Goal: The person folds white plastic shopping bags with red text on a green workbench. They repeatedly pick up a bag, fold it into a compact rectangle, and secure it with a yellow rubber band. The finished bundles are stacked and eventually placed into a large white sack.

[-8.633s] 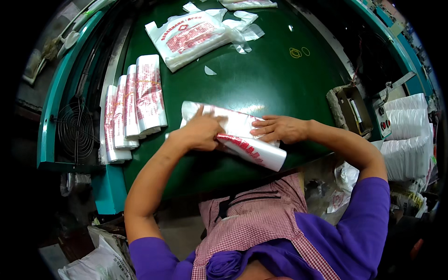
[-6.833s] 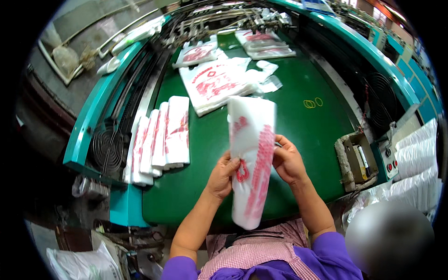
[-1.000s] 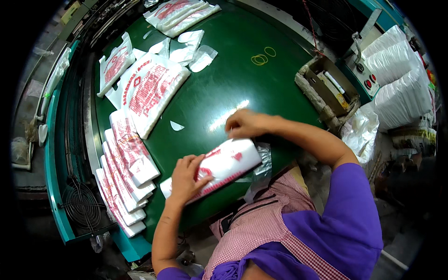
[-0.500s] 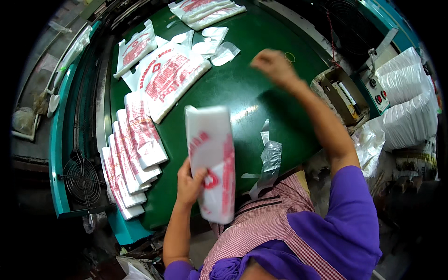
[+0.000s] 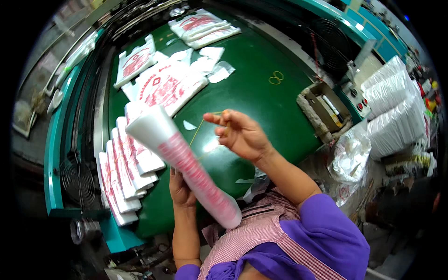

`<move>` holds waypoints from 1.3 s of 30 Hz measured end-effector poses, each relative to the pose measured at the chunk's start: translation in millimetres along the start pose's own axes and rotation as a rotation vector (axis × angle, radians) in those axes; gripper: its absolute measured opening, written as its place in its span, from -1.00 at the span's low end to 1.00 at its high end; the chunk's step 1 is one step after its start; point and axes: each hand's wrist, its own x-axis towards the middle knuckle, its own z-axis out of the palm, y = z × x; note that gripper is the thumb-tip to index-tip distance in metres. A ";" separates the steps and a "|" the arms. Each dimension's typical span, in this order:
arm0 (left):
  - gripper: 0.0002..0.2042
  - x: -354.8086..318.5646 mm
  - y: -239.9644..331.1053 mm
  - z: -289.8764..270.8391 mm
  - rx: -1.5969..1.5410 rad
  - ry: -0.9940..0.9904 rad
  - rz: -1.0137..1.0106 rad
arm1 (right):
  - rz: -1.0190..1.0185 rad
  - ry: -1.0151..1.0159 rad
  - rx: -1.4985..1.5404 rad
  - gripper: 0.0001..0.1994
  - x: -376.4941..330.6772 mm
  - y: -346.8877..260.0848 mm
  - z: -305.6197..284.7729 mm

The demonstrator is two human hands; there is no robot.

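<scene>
My left hand (image 5: pixel 182 189) grips a folded bundle of white plastic bags (image 5: pixel 189 163) with red print, tilted over the front of the green table; its fingers are partly hidden behind the bundle. To the right of it, my right hand (image 5: pixel 245 137) has its fingers bent round a yellow rubber band (image 5: pixel 197 132). The band is stretched from these fingers toward the bundle, and its far end is hidden. Folded bag bundles (image 5: pixel 133 170) overlap in a row along the table's left side. Flat printed bags (image 5: pixel 170 86) lie behind them.
Loose rubber bands (image 5: pixel 276 78) lie on the green table (image 5: pixel 261 100). At its right edge stand an open box (image 5: pixel 305 100) holding small items and a control panel (image 5: pixel 360 105) with red buttons. White bag stacks (image 5: pixel 396 105) rise beyond. A wire fan guard (image 5: pixel 78 184) is at left.
My right hand has come back from the far right of the table toward the bundle, now with a stretched rubber band. The bundle in my left hand has tilted, its top leaning left.
</scene>
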 end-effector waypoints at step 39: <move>-0.75 68.3 114.4 -118.5 2.388 0.262 0.830 | -0.464 -0.221 -2.456 -0.95 214.2 -7.7 -156.0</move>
